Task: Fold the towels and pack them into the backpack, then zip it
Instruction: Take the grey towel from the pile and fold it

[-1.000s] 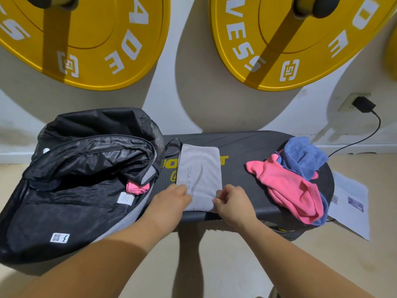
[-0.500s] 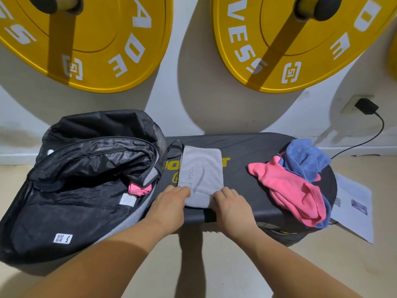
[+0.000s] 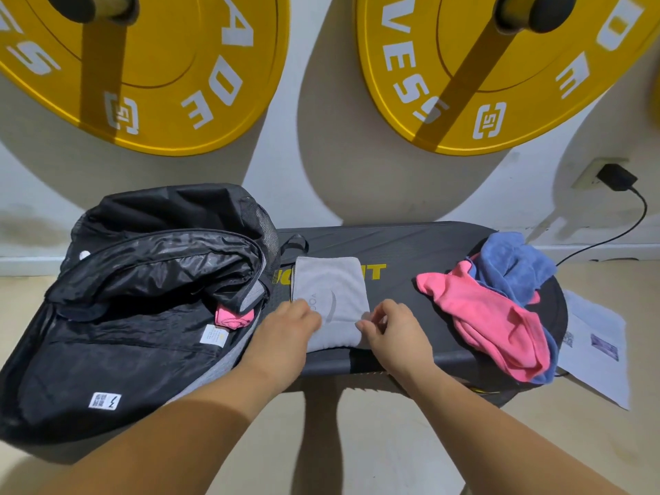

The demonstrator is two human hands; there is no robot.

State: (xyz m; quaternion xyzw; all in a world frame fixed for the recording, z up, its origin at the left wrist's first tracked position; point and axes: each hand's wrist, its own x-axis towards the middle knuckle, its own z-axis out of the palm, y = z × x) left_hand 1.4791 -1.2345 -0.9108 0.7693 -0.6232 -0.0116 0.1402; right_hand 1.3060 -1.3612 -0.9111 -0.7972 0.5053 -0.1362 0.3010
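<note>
A grey towel point(image 3: 330, 291) lies folded into a rectangle on the black bench point(image 3: 403, 244), next to the open black backpack point(image 3: 143, 309). My left hand point(image 3: 285, 325) grips the towel's near left corner. My right hand point(image 3: 396, 325) pinches its near right corner, and the near edge is lifted and folded over. A pink towel point(image 3: 234, 316) shows inside the backpack's mouth. A crumpled pink towel point(image 3: 489, 312) and a blue towel point(image 3: 514, 262) lie heaped at the bench's right end.
Two yellow weight plates point(image 3: 150, 73) hang on the wall behind the bench. A paper sheet point(image 3: 600, 348) lies on the floor at the right. A black plug and cable point(image 3: 616, 178) run down from a wall socket.
Both hands have taken the grey towel's near edge and brought it up and away from me, so the towel looks shorter than before.
</note>
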